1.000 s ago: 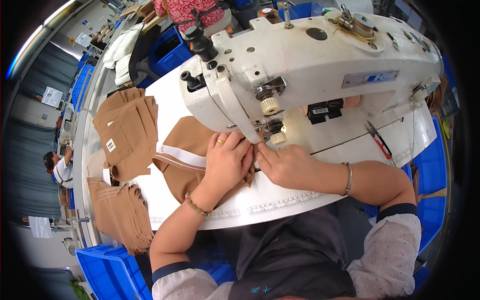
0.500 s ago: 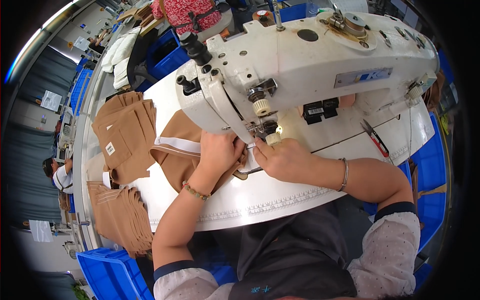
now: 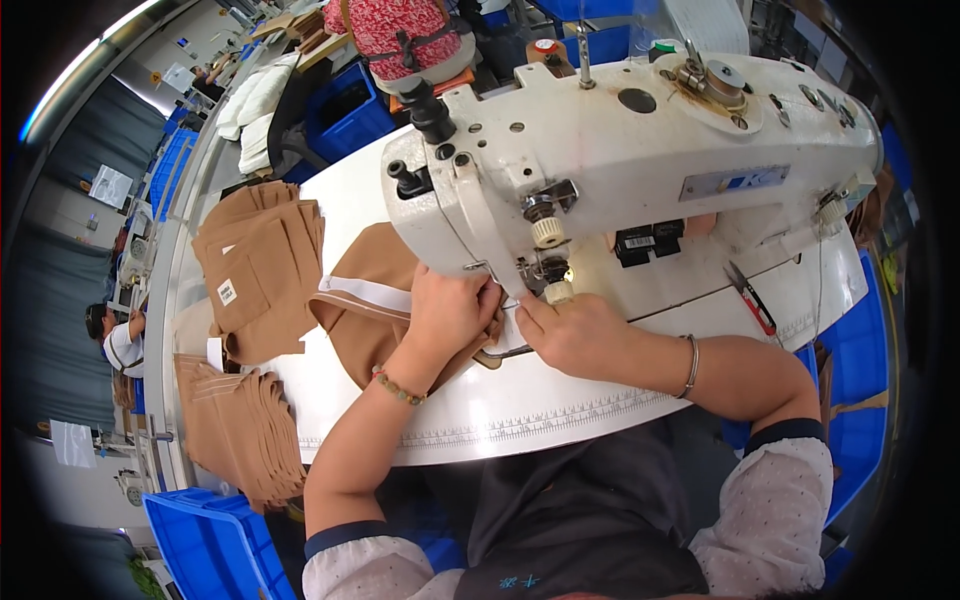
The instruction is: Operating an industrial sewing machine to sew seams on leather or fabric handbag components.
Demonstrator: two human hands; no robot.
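Note:
A brown fabric piece (image 3: 372,250) with a white band (image 3: 370,294) along its edge lies on the white sewing machine table, left of the needle area. My left hand (image 3: 452,312) is closed on this fabric, its fingers curled just left of the presser foot. Close by on the right, my right hand (image 3: 572,335) has thumb and forefinger pinched together beside the needle area; what lies between those fingertips is too small to make out. The white sewing machine (image 3: 600,140) stands over both hands, and a small lamp glows by its needle. Its presser foot is mostly hidden.
Stacked brown fabric pieces (image 3: 262,265) lie on the left, with another brown stack (image 3: 235,430) nearer me. Red-handled thread snips (image 3: 752,300) rest on the table at right. Blue bins (image 3: 215,540) stand at lower left and along the right side. Other people sit farther off.
The whole view has shifted slightly, so the machine appears farther right and lower. Both hands keep nearly the same place at the needle area, and the fabric has hardly moved.

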